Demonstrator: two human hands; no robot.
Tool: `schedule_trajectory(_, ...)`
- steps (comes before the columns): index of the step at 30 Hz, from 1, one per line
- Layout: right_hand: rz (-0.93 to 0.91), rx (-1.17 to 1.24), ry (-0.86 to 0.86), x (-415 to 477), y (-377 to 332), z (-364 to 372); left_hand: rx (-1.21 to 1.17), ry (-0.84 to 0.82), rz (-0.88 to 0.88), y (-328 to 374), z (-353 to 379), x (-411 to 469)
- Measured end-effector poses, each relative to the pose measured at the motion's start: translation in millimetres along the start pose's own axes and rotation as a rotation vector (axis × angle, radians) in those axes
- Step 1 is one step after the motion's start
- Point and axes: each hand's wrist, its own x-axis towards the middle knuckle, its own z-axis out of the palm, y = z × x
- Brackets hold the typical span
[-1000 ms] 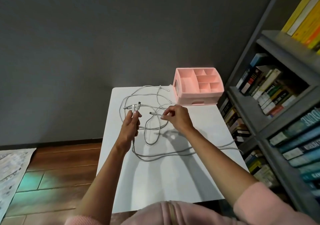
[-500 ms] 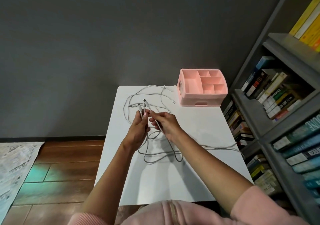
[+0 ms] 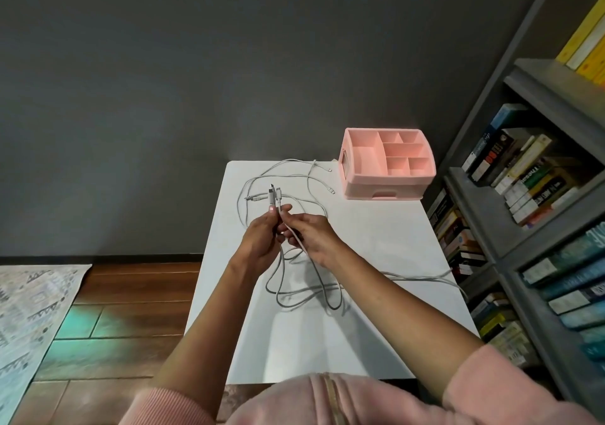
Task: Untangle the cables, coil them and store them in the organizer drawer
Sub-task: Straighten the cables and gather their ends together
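Several white and grey cables (image 3: 304,287) lie tangled in loops on the white table (image 3: 376,247). My left hand (image 3: 260,244) pinches two cable ends, whose connectors (image 3: 274,195) stick up above my fingers. Right beside it, my right hand (image 3: 311,231) grips a white cable that runs down across its palm. The pink organizer (image 3: 388,165) stands at the table's far right corner, its top compartments bare and its front drawer closed. One cable trails off the table's right edge (image 3: 448,274).
A grey bookshelf (image 3: 537,221) packed with books stands close along the table's right side. A dark wall is behind the table. Wooden floor and a patterned rug (image 3: 29,313) lie to the left.
My right hand has brought its cable end left to my left hand, and both hands are now together. The connectors stand upright side by side.
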Motion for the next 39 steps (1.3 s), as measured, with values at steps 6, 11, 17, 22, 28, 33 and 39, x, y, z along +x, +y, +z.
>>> schedule_trajectory(6, -0.055, -0.392, -0.175, -5, 5, -1, -0.009, 0.151, 0.133, 12, -6, 1)
schedule_trajectory(11, -0.055, -0.614, -0.419, -13, 16, -10, -0.253, 0.186, 0.235, 29, -22, 5)
schedule_trajectory(17, 0.135, -0.623, -0.496, -7, 17, -14, -0.267, 0.219, 0.279, 27, -37, 4)
schedule_trajectory(22, 0.34, -0.564, -0.639, 1, 33, -47, -0.303, 0.344, 0.308, 31, -51, 3)
schedule_trajectory(28, 0.49, -0.594, -0.602, 2, 61, -95, -0.343, 0.451, 0.305, 39, -73, 6)
schedule_trajectory(33, 0.516, -0.739, -0.502, -1, 56, -123, -0.297, 0.475, 0.321, 39, -75, 9)
schedule_trajectory(39, 0.375, -1.022, -0.237, -2, 54, -141, -0.163, 0.466, 0.346, 33, -76, 17)
